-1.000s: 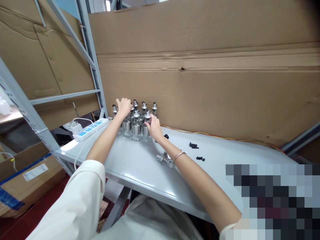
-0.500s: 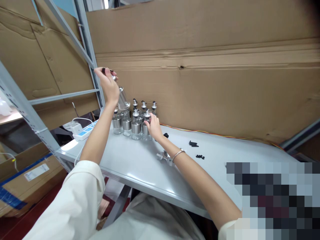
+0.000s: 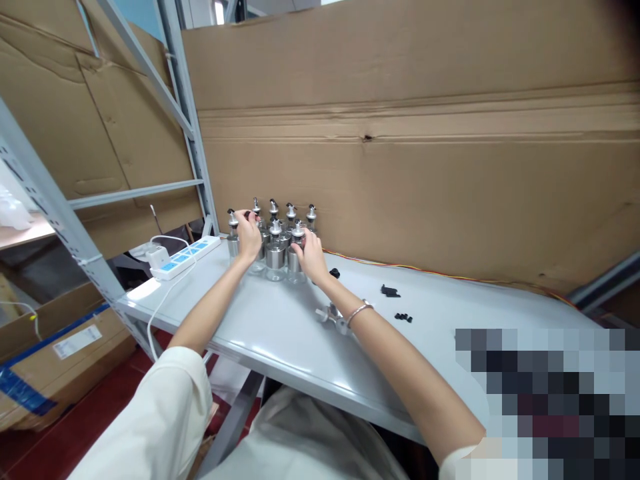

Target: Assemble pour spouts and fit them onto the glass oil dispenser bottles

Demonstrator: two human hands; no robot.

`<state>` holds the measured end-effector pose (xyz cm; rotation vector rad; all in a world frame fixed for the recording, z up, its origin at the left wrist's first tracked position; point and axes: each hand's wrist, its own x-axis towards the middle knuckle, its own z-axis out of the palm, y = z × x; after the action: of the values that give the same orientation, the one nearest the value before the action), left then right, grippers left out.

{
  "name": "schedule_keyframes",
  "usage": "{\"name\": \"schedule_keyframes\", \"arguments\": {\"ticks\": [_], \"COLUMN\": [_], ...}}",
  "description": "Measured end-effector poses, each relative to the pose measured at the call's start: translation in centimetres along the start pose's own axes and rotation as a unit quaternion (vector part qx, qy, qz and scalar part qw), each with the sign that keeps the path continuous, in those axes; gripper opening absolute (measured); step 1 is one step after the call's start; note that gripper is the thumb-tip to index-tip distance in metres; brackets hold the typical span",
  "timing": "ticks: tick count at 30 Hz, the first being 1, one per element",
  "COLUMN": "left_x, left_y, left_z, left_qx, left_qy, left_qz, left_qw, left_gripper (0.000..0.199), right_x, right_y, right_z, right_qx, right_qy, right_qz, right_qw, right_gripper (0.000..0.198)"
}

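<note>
Clear glass bottles with metal bands and silver-and-black pour spouts stand close together against the cardboard. My left hand [image 3: 249,237] is closed at the top of a front-row bottle [image 3: 257,265], with a black spout tip showing at its fingers; the palm hides the neck. At the right end of the front row, my right hand [image 3: 312,256] has its thumb and fingers on another bottle [image 3: 295,260]. Between them an untouched bottle [image 3: 275,255] stands upright. Left of my left hand is one more bottle [image 3: 233,241], partly covered by it.
Small black parts [image 3: 390,291] and tiny black pieces [image 3: 403,317] lie on the grey table [image 3: 280,327]. Clear-and-silver pieces [image 3: 330,313] sit under my right forearm. A white power strip [image 3: 187,257] is at left, by the metal shelf post [image 3: 193,133]. Cardboard [image 3: 425,193] walls the back.
My left hand has come down and right from its raised position. The bottle it held up now seems to stand in the back row. My right hand stays at its bottle.
</note>
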<state>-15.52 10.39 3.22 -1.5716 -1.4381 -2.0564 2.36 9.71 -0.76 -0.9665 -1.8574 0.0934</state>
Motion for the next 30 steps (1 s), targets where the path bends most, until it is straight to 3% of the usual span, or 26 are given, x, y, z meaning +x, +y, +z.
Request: {"name": "schedule_keyframes", "arguments": {"ticks": [5,9,11,14,16,18,21,23,27,30], "left_x": [-0.6,-0.4,-0.2,0.2,0.3,-0.1,-1.2,-1.9,-2.1,-1.8], "left_y": [-1.4,-1.5,-2.1,-3.7,-4.7,-5.2,-4.8,-4.1,-3.6,-3.0], "left_z": [1.1,0.4,-0.7,-2.8,-4.0,-4.6,-4.7,-4.6,-4.8,-5.0], "left_qx": [0.052,0.118,0.131,0.117,0.086,0.069,0.113,0.149,0.171,0.164], "left_qy": [-0.006,-0.049,-0.038,0.007,-0.024,-0.097,-0.193,-0.222,-0.233,-0.215], "left_qz": [0.032,0.063,0.069,0.033,-0.022,-0.06,-0.042,-0.018,-0.018,-0.008], "left_qw": [0.998,0.99,0.988,0.993,0.996,0.991,0.974,0.963,0.957,0.963], "left_gripper": [0.032,0.037,0.042,0.06,0.083,0.107,0.13,0.136,0.137,0.132], "right_x": [0.1,-0.2,-0.6,-1.0,-1.2,-1.2,-1.4,-1.7,-1.8,-1.2], "right_y": [0.1,-0.2,-0.3,-0.3,0.0,0.5,1.2,1.5,1.6,1.4], "right_z": [-0.1,-0.2,-0.1,0.5,1.0,1.5,2.1,2.3,1.6,-0.7], "right_qx": [0.011,0.024,0.038,0.085,0.123,0.148,0.151,0.148,0.159,0.169], "right_qy": [-0.011,-0.005,0.002,-0.023,-0.051,-0.063,-0.053,-0.052,-0.066,-0.058], "right_qz": [0.003,0.019,0.042,0.113,0.165,0.19,0.188,0.181,0.18,0.214], "right_qw": [1.0,1.0,0.998,0.99,0.977,0.968,0.969,0.971,0.968,0.96], "right_gripper": [0.047,0.05,0.063,0.102,0.12,0.128,0.131,0.132,0.128,0.105]}}
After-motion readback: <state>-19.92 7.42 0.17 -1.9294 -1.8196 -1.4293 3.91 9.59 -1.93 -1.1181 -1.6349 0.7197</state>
